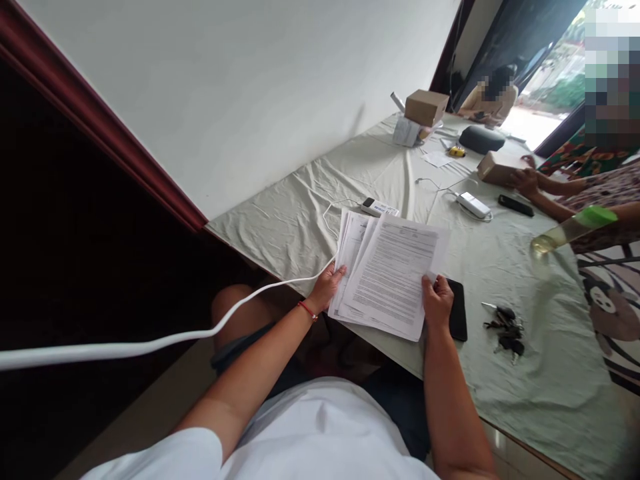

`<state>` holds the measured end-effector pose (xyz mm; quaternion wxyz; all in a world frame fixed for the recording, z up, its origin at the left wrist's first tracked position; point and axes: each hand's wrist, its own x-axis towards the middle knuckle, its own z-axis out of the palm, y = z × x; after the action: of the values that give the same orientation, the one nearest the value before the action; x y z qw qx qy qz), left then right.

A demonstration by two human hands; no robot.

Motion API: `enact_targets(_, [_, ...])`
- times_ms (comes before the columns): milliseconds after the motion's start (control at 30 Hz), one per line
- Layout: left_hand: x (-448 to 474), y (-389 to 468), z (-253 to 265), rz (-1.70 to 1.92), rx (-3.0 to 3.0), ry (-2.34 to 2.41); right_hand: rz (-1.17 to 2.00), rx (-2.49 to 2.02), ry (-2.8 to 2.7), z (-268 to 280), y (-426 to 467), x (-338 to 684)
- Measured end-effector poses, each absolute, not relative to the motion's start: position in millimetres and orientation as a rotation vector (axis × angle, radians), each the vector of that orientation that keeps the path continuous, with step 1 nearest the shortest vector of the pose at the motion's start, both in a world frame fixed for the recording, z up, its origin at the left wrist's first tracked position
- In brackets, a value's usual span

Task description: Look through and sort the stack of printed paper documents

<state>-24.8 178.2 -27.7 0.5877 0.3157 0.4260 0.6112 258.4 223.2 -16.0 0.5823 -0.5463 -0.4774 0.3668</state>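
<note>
Several printed sheets of paper are fanned out between my two hands, over the near edge of the table. My left hand grips the left side of the stack, thumb on top. At the right edge, my right hand pinches the top sheet with its thumb. A dark tablet or large phone lies beside my right hand, partly hidden by it. Behind the papers sits a white and black device with a cable. The small print on the sheets is not readable.
A bunch of keys lies right of the tablet. A green-capped bottle rests on its side. Beyond are a white adapter, a black phone and a cardboard box. Another person's hands hold a box. A white cable crosses at left.
</note>
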Motion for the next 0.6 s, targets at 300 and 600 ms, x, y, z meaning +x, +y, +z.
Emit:
enact_targets(300, [-25,173,-19,1.374,0.804,1.018,0.814,-1.301,-1.272,-18,218,251])
enact_targets(600, [-25,173,-17,1.368,0.877,1.059,0.747,-1.316,-1.284,-21,217,243])
